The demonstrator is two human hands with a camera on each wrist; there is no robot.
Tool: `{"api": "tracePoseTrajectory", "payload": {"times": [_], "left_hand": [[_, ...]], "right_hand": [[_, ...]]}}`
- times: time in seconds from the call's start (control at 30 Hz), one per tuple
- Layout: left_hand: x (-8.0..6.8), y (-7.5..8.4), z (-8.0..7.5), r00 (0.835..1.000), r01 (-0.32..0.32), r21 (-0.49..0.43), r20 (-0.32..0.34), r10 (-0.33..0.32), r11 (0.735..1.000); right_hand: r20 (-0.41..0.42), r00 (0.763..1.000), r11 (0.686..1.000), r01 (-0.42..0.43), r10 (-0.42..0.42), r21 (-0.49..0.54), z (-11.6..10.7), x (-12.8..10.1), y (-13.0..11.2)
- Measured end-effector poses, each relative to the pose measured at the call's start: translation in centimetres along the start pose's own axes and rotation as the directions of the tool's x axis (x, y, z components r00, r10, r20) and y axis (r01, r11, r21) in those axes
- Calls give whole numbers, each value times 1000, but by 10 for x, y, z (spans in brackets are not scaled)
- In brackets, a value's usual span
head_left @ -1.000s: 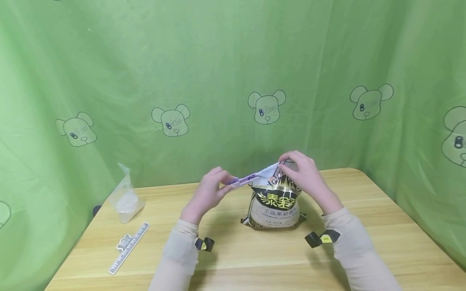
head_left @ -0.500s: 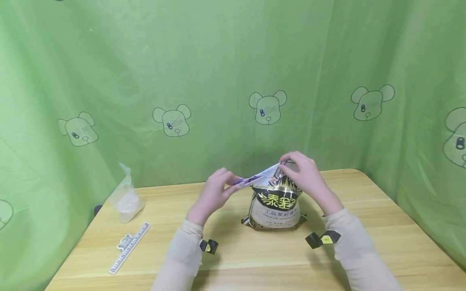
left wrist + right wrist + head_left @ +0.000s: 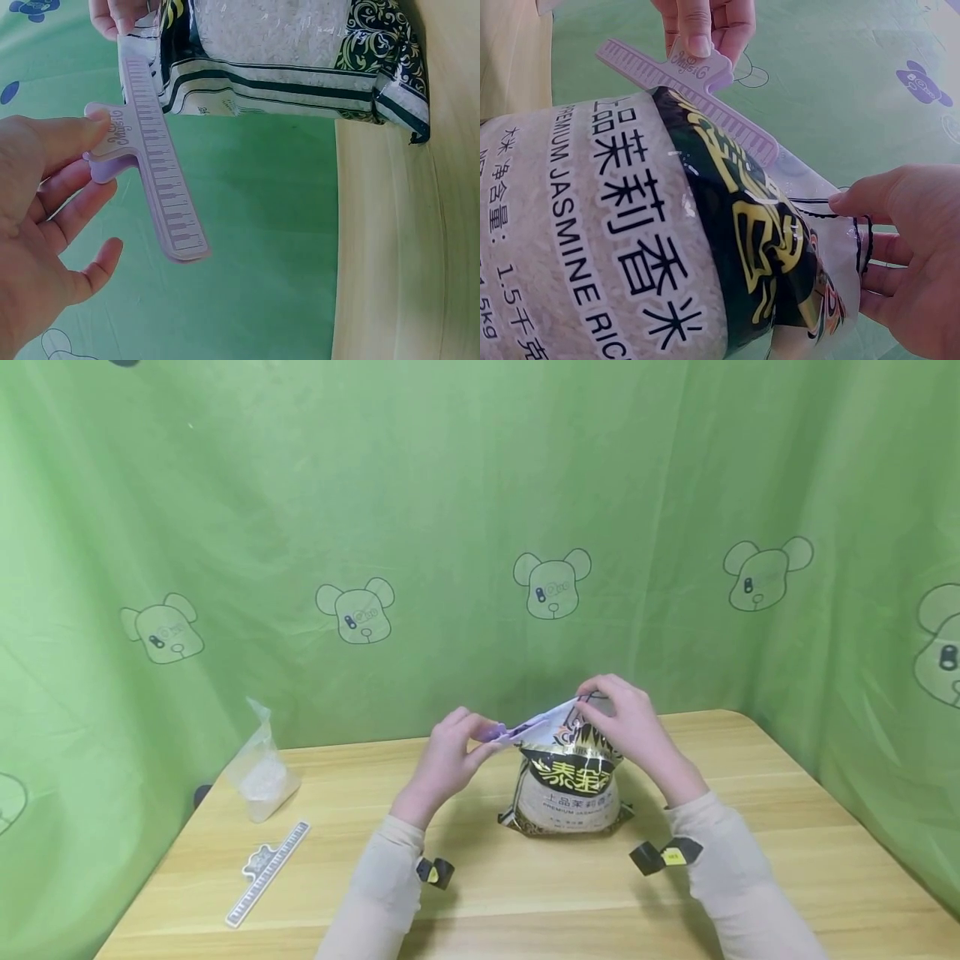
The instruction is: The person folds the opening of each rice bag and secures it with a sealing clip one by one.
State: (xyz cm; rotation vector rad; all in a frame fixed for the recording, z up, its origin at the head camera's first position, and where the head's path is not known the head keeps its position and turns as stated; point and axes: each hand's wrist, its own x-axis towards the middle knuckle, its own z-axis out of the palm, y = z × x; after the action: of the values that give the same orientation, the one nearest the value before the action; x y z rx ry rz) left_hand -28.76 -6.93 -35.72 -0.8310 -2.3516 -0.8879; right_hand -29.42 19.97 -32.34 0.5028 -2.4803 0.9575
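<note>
Head view: a rice bag point(image 3: 567, 781) stands upright at the middle of the wooden worktop point(image 3: 787, 860), a green curtain point(image 3: 450, 485) printed with bear heads hanging behind it. The left hand point(image 3: 448, 758) pinches the handle end of a lilac clip point(image 3: 517, 729) just left of the bag's top, its grip closed on that clip. The right hand point(image 3: 628, 720) holds the bag's top edge on the far right side, fingers curled over the folded plastic. At the far left of the worktop sits a clear pouch point(image 3: 260, 768), with a white ruler point(image 3: 267, 872) lying nearer, well apart from the bag.

Left wrist view: the left hand point(image 3: 37, 225) holds the clip point(image 3: 154, 161) by its widened tab, thumb on top and fingers beneath. The clip, marked like a piano keyboard, reaches to the bag's point(image 3: 285, 60) upper corner, where the right hand's fingers point(image 3: 112, 15) hold the plastic. The bag rests on the worktop point(image 3: 405, 247).

Right wrist view: the clip point(image 3: 697, 94) lies across the bag's point(image 3: 645, 225) dark printed neck, the left hand's thumb point(image 3: 694, 30) pressing its tab. The right hand point(image 3: 915, 247) pinches the clear top edge of the bag, grip narrow and closed on the plastic. White grains show through the lettered front.
</note>
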Motion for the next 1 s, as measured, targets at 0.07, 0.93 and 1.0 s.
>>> {"api": "tracePoseTrajectory", "payload": {"times": [0.07,0.93,1.0], "left_hand": [[0,-1,1,1000,10,-8,5,-10,1000],[-1,-25,-9,973,195,-86,141,-182,977],[-2,-26,-9,972,202,-88,143,-189,975]], "right_hand": [[-2,1000,1000,0,0,-1,0,0,0],[-3,1000,1000,5,-5,-2,0,0,0],[-3,1000,1000,4,-4,-2,0,0,1]]}}
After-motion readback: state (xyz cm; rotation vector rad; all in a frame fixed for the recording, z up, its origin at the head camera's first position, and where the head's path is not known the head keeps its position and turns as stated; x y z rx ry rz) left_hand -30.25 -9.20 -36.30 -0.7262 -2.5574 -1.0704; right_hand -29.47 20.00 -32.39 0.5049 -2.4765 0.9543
